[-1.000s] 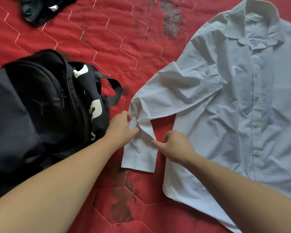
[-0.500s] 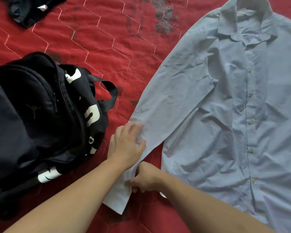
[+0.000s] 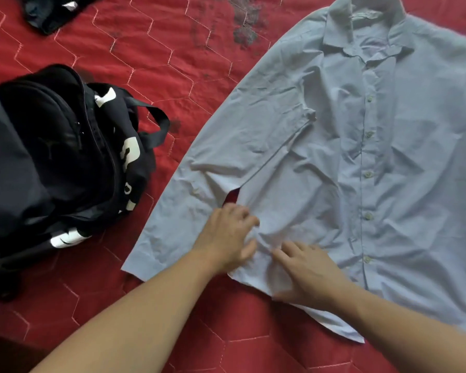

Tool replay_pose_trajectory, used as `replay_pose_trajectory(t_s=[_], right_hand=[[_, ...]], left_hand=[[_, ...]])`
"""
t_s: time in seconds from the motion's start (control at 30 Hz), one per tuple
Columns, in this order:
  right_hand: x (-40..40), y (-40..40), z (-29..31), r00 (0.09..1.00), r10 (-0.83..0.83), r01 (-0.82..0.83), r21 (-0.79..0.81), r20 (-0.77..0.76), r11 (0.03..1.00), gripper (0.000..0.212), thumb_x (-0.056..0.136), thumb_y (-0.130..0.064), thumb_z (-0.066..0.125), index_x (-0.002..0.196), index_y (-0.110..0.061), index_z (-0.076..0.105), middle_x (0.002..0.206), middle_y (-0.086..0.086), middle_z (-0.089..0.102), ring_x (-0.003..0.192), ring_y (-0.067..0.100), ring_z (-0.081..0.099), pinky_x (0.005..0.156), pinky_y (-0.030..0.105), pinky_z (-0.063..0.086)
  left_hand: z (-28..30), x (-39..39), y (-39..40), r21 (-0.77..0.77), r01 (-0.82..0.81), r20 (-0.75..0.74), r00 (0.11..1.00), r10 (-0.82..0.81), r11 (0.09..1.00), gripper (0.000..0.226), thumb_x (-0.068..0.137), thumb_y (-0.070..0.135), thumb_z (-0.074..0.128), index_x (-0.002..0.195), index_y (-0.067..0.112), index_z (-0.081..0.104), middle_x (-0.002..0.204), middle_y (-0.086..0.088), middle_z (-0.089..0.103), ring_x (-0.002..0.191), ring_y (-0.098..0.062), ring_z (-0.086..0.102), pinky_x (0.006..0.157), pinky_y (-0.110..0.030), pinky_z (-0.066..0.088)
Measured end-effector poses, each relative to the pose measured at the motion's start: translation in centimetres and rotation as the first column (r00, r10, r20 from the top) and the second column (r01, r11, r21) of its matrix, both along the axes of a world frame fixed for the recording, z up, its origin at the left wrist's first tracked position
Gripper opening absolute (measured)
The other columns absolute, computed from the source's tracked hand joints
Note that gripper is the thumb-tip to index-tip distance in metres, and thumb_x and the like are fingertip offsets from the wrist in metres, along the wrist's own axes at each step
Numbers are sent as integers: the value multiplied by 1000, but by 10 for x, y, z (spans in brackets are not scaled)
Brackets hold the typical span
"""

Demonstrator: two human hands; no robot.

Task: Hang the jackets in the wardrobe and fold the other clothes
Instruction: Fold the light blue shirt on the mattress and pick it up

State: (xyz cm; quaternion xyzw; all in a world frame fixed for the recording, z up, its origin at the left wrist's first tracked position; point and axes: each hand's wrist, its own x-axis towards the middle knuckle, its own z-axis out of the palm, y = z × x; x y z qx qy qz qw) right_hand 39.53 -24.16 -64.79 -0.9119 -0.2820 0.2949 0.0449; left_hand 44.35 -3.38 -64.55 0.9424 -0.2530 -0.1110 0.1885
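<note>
One pale blue button-up shirt (image 3: 334,162) lies front-up on the red quilted bedspread (image 3: 172,63), buttoned, collar at the far end, fabric heavily creased. Its long sleeve (image 3: 199,189) runs down toward the near left, cuff flat. Left hand (image 3: 228,235) rests on the shirt's side seam beside the sleeve, fingers loosely bent, gripping nothing clearly. Right hand (image 3: 307,270) lies flat, fingers straight, pressing the lower hem. Black backpack (image 3: 59,157) sits left, apart from the sleeve.

Backpack (image 3: 59,157) left of shirt (image 3: 361,170); both hands (image 3: 226,235) on shirt hem
</note>
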Motion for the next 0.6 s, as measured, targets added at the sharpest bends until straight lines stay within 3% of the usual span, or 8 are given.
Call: replay_pose_trajectory(t_s=[0.07,0.17,0.23,0.33,0.4,0.5,0.6], right_hand=[[-13,-1,-3,995,55,-53,-33,82,998,66,54,-64,73,102,-20,65,85,0,60,72,23,62,58,35,48],[-22,6,-6,989,66,-71,36,136,997,28,65,-35,75,84,-18,64,74,1,63,64,24,64,57,33,47],[-29,6,-6,990,60,-71,82,128,994,11,75,-24,66,83,-18,61,76,2,65,67,26,66,60,32,46],[-38,-2,-3,994,-21,1,180,110,984,8,78,-24,59,79,-18,53,75,3,61,66,30,63,55,33,39],[-45,-8,-2,997,-49,31,247,66,968,9,84,-26,49,81,-18,47,78,3,58,71,32,60,56,34,33],[-53,-15,-1,994,-73,45,290,87,956,11,87,-25,50,81,-17,46,77,3,55,69,32,58,54,34,30],[-63,-17,-5,998,-45,32,242,49,970,13,93,-29,43,86,-19,46,87,2,57,78,31,59,58,34,30]], left_hand=[[1,-24,-8,14,137,-108,985,-134,991,32,72,43,71,96,22,66,97,0,61,92,-26,58,77,-36,44],[-6,-53,-6,175,217,-316,936,-154,960,49,77,57,64,116,28,54,115,6,53,103,-17,51,85,-32,39],[-11,-66,0,256,96,-256,966,-28,962,49,81,48,63,122,27,49,122,5,48,108,-19,49,86,-32,37],[-14,-73,7,313,-175,-187,952,241,934,46,81,40,62,121,24,47,117,3,48,103,-22,48,85,-34,40],[-14,-77,8,263,-273,-233,913,336,925,33,84,35,60,112,22,49,108,0,52,99,-24,53,81,-37,44],[-14,-88,4,167,-410,-228,869,440,897,10,89,28,56,97,21,56,90,-2,64,85,-30,59,71,-37,46],[-11,-104,5,160,-478,-210,838,503,863,7,85,29,58,86,21,56,77,0,64,76,-30,60,64,-36,45]])
